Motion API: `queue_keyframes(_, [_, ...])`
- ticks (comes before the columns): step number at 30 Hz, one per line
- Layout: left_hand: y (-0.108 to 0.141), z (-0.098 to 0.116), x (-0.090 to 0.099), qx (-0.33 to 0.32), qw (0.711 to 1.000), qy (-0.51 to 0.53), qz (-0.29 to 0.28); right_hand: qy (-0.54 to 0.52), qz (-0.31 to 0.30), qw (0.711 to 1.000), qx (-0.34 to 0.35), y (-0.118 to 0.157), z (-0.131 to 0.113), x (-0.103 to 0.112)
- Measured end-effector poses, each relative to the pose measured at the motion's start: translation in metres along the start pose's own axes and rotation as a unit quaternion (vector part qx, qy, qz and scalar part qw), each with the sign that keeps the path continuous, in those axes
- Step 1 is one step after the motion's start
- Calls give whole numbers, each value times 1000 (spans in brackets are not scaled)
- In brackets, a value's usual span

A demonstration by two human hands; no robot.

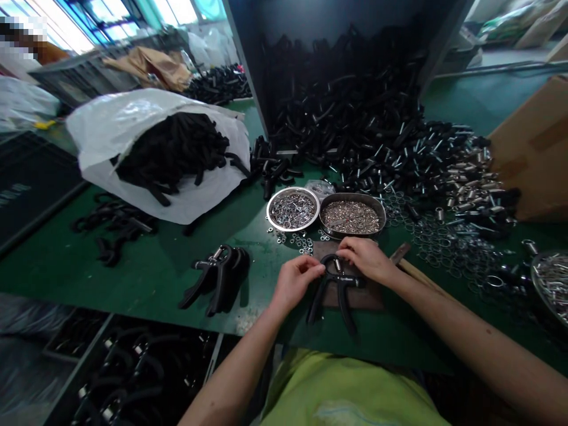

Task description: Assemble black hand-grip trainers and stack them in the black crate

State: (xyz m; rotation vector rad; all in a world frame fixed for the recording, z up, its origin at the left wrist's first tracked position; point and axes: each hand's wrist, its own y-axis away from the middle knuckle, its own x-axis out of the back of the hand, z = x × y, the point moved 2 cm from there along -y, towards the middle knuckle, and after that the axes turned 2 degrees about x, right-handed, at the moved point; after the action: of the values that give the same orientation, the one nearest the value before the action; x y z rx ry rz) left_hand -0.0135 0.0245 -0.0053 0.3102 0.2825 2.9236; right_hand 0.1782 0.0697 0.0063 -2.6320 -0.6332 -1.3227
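A black hand grip strengthener [342, 296] with a metal spring [338, 264] lies over a brownish plate [373, 299] on the green bench, its two handles pointing toward me. At the left side of its curved top, my left hand [298, 278] pinches with thumb and finger. From the upper right, my right hand [361, 257] has its fingertips closed at the top of the spring; whether a small part is between them is hidden. A hammer [400, 253] lies beside my right forearm, its handle partly under the arm.
Finished-looking hand grips [217, 278] stand to the left. Ahead are a round bowl [268, 216] of small metal parts and an oval tin [384, 220] of rivet-like pieces. A white sack [213, 204] holds black foam-like pieces. Loose springs [473, 183] and a cardboard box [532, 154] are right.
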Motion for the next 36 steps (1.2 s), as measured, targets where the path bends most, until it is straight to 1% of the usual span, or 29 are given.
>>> queue_keyframes(3, [3,-6,-12,-51,994,-91,36,41,3,999,-2,-6,-2,-4])
queue_keyframes(5, [1,-7,-18,-70,988,-129,49,76,5,997,-3,-9,-5,-4])
queue_keyframes(8, [-1,-5,-22,-82,982,-162,57,129,6,992,5,-7,-14,-4])
queue_keyframes(13, [2,-1,-25,-122,971,-199,56,190,-7,981,48,4,-26,-11])
queue_keyframes(16, [4,-1,-26,-144,965,-213,57,203,-8,977,57,8,-26,-13])
queue_keyframes(18, [6,-1,-26,-152,961,-223,60,204,5,977,61,14,-23,-9])
queue_keyframes(21, [6,-2,-27,-152,960,-228,59,205,65,976,46,38,-7,6])
queue_keyframes(23, [4,-2,-27,-138,964,-219,58,227,108,968,-5,67,15,17])
queue_keyframes(24, [4,-2,-27,-129,967,-213,57,246,119,961,-41,84,28,21])
queue_keyframes(25, [3,-3,-26,-123,969,-208,57,265,126,952,-82,102,43,24])
queue_keyframes(27, [2,-3,-26,-122,970,-205,53,290,118,940,-137,134,71,24])
queue_keyframes(29, [3,-3,-25,-141,964,-223,42,279,112,937,-180,158,91,20])
queue_keyframes(31, [4,-3,-25,-175,945,-276,31,244,114,934,-233,168,97,17])
queue_keyframes(33, [6,-1,-27,-217,908,-359,19,183,114,939,-267,164,86,19])
queue_keyframes(34, [7,0,-27,-236,885,-401,11,141,111,949,-261,158,75,21])
queue_keyframes(35, [8,1,-28,-252,864,-437,4,97,109,961,-236,149,61,23])
queue_keyframes(36, [9,3,-29,-263,846,-464,-3,55,109,973,-197,140,46,26])
